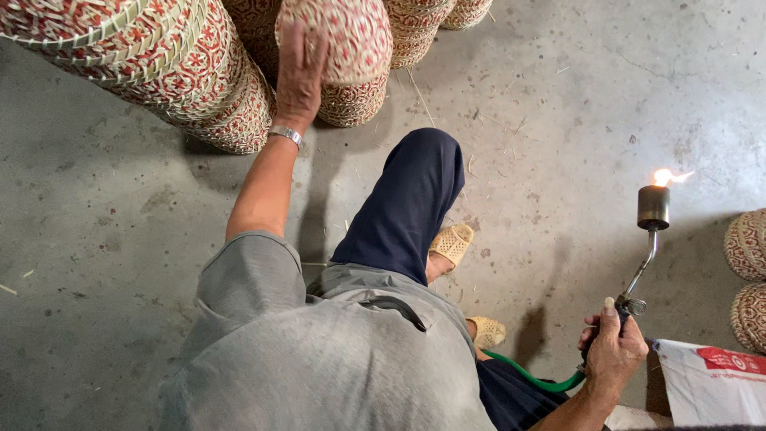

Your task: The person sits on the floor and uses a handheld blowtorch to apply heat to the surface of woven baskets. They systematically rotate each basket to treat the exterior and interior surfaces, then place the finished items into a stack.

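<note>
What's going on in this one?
A person stands on a concrete floor among stacked woven baskets. The left hand rests flat on a red-and-cream basket in front. The right hand grips a gas torch held out to the side, away from the baskets; it is lit, with a small flame at its head, and a green hose runs from it. More baskets and a white bag lie at right.
</note>
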